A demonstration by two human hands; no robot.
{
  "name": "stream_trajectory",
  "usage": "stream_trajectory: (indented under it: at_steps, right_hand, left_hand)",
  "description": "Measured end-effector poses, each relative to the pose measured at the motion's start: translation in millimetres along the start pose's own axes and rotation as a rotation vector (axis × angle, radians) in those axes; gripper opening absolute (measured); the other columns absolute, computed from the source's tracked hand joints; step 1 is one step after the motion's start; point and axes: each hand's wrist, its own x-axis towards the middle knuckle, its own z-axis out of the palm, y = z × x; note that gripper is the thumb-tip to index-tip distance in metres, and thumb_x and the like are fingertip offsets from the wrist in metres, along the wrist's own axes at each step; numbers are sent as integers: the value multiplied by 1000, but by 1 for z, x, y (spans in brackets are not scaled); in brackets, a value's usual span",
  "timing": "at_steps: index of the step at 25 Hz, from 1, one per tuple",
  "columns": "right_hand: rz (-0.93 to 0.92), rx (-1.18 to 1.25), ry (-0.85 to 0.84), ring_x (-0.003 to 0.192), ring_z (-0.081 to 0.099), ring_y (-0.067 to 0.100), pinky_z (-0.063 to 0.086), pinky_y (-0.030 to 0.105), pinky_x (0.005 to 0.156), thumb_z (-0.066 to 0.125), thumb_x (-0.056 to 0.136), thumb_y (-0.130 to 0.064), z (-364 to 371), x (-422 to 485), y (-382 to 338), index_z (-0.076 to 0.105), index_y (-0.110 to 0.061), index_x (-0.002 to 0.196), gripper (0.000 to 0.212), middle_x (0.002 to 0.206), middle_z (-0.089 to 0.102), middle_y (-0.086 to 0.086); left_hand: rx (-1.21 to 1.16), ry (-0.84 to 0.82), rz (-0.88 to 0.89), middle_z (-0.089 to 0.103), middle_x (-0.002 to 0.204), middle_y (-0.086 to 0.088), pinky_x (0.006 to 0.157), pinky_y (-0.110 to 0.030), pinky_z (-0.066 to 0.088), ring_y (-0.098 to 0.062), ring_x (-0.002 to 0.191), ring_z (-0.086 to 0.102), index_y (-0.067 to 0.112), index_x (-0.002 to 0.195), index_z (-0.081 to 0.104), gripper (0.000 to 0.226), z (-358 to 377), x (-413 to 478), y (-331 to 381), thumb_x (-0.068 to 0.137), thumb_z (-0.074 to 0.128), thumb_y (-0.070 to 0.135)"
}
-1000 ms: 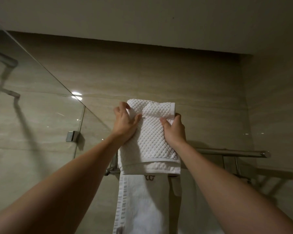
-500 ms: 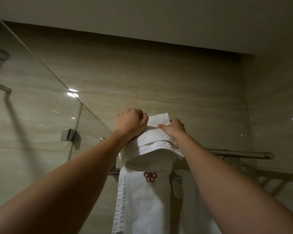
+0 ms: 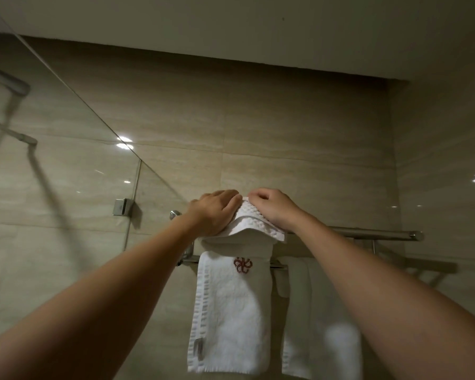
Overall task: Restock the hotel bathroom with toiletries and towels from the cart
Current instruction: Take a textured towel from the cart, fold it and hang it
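A folded white waffle towel [image 3: 254,224] lies flat on top of the steel towel rack [image 3: 368,233] on the wall, high in front of me. My left hand [image 3: 215,212] rests on the towel's left side with its fingers stretched out flat. My right hand [image 3: 274,207] sits on the right side, its fingers curled over the towel's far edge. A white hand towel with a red emblem [image 3: 231,311] hangs from the rack's lower bar [image 3: 279,266] just below.
A second white towel [image 3: 313,325] hangs to the right of the emblem towel. A glass shower panel [image 3: 52,187] with a metal bracket [image 3: 122,207] stands to the left. Beige tiled walls close in behind and on the right.
The waffle towel went from upright against the wall to lying flat on the rack top. Both hands came down with it, and my left hand has flattened out on it.
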Motion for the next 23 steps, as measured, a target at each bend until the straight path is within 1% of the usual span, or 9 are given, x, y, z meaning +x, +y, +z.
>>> stream_trajectory:
  at_steps: [1, 3, 6, 7, 9, 12, 16, 18, 23]
  right_hand:
    - [4, -30, -25, 126, 52, 20, 41, 39, 105, 44, 96, -51, 1, -3, 0, 58, -32, 135, 45, 141, 56, -4]
    - [-2, -53, -55, 136, 45, 22, 37, 35, 101, 40, 98, -53, 4, -6, 0, 48, -34, 145, 51, 153, 44, -2]
    - [-28, -46, -51, 142, 39, 23, 34, 36, 106, 38, 99, -53, 5, -6, 5, 43, -36, 148, 52, 158, 39, -2]
    - [-37, -41, -43, 141, 39, 23, 34, 35, 107, 38, 100, -52, 6, -6, 7, 44, -35, 148, 52, 158, 39, -1]
    - [-57, -25, -26, 138, 43, 22, 37, 31, 103, 39, 102, -48, 9, -3, 11, 46, -31, 148, 49, 156, 42, 0]
    - [-100, -12, 6, 134, 48, 21, 37, 27, 96, 45, 103, -43, 9, 3, 14, 53, -25, 144, 46, 151, 49, 0]
    - [-112, -29, 32, 129, 53, 19, 38, 27, 95, 50, 102, -36, 4, 21, 14, 64, -21, 133, 37, 141, 59, -1]
    - [-108, -47, 42, 126, 55, 19, 39, 27, 93, 52, 101, -35, 4, 30, 15, 68, -22, 127, 34, 137, 62, -1]
    - [-60, -68, 67, 122, 58, 22, 40, 27, 90, 55, 100, -36, 6, 46, 20, 70, -21, 125, 33, 135, 63, 2]
  left_hand:
    - [15, 11, 14, 44, 152, -7, 109, -43, 29, -29, 137, 39, 17, 145, 44, 49, 1, -5, 3, 108, 22, 41]
    - [13, 15, 25, 40, 155, -9, 109, -39, 26, -28, 138, 34, 13, 149, 40, 49, 1, -11, 6, 110, 21, 36]
    - [-15, 27, -25, 44, 151, -10, 106, -39, 29, -27, 138, 36, 21, 151, 38, 50, 5, -6, 4, 108, 21, 42]
    - [-8, 39, -37, 48, 148, -11, 103, -39, 32, -28, 136, 39, 24, 149, 41, 50, 8, -1, 1, 108, 21, 44]
    - [-13, 68, -44, 56, 139, -12, 98, -37, 37, -28, 129, 48, 24, 144, 50, 48, 14, 7, -4, 107, 28, 45]
    - [-115, 98, -54, 65, 131, -8, 91, -32, 44, -26, 117, 59, 23, 133, 62, 43, 14, 21, -8, 103, 41, 46]
    - [-90, 54, -100, 67, 130, -5, 93, -30, 44, -25, 117, 60, 26, 126, 69, 41, 9, 44, -11, 101, 45, 48]
    - [-90, 41, -129, 67, 130, -4, 91, -27, 42, -24, 116, 60, 26, 124, 70, 42, 9, 53, -14, 100, 46, 50]
    - [-61, 50, -165, 67, 130, -3, 87, -24, 39, -23, 116, 59, 27, 123, 71, 43, 14, 71, -24, 98, 47, 53]
